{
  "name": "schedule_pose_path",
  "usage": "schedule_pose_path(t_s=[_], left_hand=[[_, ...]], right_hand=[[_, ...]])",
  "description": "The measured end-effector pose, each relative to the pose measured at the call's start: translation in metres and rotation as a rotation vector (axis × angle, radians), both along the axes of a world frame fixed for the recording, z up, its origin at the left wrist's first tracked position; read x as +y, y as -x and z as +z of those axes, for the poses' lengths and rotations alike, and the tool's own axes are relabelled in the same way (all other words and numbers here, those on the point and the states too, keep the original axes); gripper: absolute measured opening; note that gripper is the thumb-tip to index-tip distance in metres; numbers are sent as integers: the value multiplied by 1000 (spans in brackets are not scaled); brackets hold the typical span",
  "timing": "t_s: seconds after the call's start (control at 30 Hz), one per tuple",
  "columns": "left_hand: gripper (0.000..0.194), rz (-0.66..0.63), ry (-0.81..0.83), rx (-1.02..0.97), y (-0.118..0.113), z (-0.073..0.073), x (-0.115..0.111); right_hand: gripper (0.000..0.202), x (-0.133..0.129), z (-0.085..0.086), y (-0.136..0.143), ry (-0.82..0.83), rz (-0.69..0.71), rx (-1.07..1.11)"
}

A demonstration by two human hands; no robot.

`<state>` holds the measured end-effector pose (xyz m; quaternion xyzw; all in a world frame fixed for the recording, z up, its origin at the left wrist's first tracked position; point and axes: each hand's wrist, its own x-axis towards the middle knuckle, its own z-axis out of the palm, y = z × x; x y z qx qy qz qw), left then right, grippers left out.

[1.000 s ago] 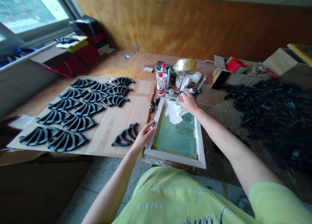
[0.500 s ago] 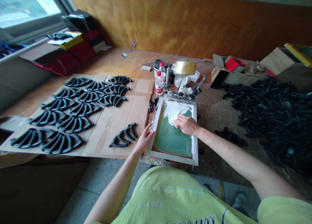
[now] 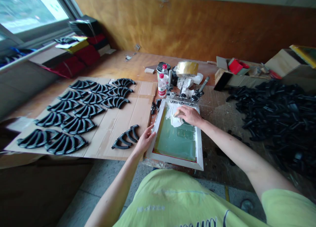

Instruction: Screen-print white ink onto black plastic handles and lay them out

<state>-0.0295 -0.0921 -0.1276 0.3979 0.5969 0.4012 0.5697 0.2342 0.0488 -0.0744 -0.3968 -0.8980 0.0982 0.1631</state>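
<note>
In front of me a screen printing frame (image 3: 200,154) with a pale rim and green mesh lies at the table's front edge. White ink (image 3: 175,122) is smeared over the upper part of its mesh. My right hand (image 3: 191,115) is closed on a small tan squeegee (image 3: 178,113) above the ink; the fingers partly cover it. My left hand (image 3: 146,139) grips the frame's left side, thumb on the rim, the other fingertips partly hidden. Metal hinge clamps (image 3: 182,97) stand at the frame's far end. What lies under the mesh is hidden.
Left, a cardboard sheet (image 3: 103,135) bears rows of black curved parts (image 3: 81,125), with a single one (image 3: 126,137) near my left hand. Behind the frame stand red-capped bottles (image 3: 161,85) and a tape roll (image 3: 187,69). A heap of black parts (image 3: 276,112) fills the right.
My right hand has shifted slightly away from me over the mesh, and the squeegee's tan edge now shows. The frame's near end sits a little higher. My left hand keeps its place.
</note>
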Motion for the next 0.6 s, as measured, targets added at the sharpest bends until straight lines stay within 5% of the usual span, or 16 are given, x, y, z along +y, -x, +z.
schedule_pose_path(t_s=[0.13, 0.27, 0.43, 0.53, 0.6], left_hand=[[71, -20, -21, -43, 6, 47, 4], [59, 55, -135, -110, 3, 92, 25], [57, 105, -387, -205, -15, 133, 70], [61, 110, -401, -262, -25, 138, 85], [63, 186, -383, -275, -31, 127, 82]], right_hand=[[64, 49, 30, 3, -38, -252, -8], [47, 66, 40, -51, -204, -507, 183], [24, 39, -12, -112, -33, -832, 307], [24, 5, -53, -94, 158, -645, 237], [30, -15, -67, -72, 192, -434, 155]])
